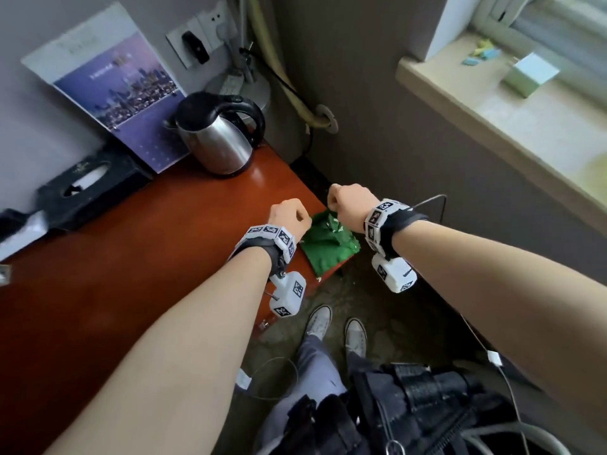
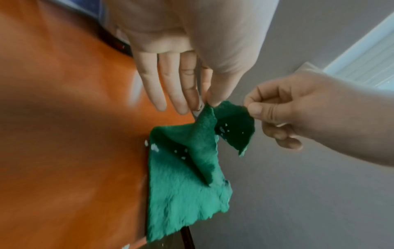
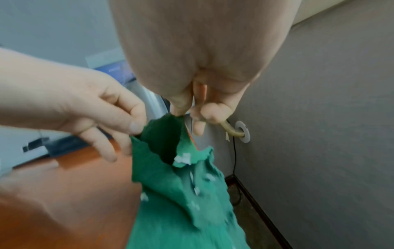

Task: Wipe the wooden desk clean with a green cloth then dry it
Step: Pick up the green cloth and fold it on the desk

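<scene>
Nearest the camera in the head view, two bare forearms reach out over the corner of the reddish wooden bench (image 1: 138, 257), each wrist wearing a marker band. Just beyond them lies the green cloth (image 1: 328, 247), its lower part flat on the bench corner and slightly overhanging the edge, its upper edge drawn up between the hands.

The left hand (image 1: 289, 215) and the right hand (image 1: 348, 200) each pinch one raised corner of that edge — thumb against forefinger. That grip looks chosen to open the cloth out, probably to spread or refold it before wiping; small white specks cling to the fabric.

From above, the head view gives only the backs of the hands, so the pinches are hidden. The left wrist view settles it: the left hand (image 2: 181, 80) holds one corner with its thumb tip, the other fingers (image 2: 153, 94) straight and loose, while the right hand (image 2: 281, 111) nips the other corner with its remaining fingers curled. The right wrist view shows the cloth (image 3: 175, 193) hanging as a slack pocket between the two pinches, and the white specks more clearly.

Farther back on the bench stand a steel kettle (image 1: 216, 136), a black tissue box (image 1: 88, 185) and a propped calendar (image 1: 115, 90) against the wall. They sit well apart from the cloth — likely things to wipe around. A windowsill (image 1: 509, 103) runs along the right.
</scene>
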